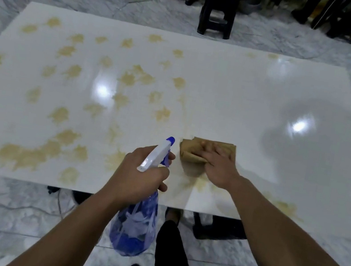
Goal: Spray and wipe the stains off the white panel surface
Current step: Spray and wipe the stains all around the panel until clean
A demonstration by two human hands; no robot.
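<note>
White panel (224, 90) glossy, left half blotched with seemingly yellowish stains (65, 115).

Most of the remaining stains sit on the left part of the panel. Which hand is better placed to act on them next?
Probably the left hand: it holds the spray bottle with its nozzle pointing toward the stains on the white panel. The right hand presses the brown cloth farther right.

One white panel (235, 92) is seen, marked by several dozen yellowish stains (127, 78), too many and too merged to be counted exactly. One spray bottle (134, 226), one brown cloth (192, 153) and two hands, left (142, 171) and right (220, 166), are counted. One black stool (219, 7) is seen beyond.
</note>
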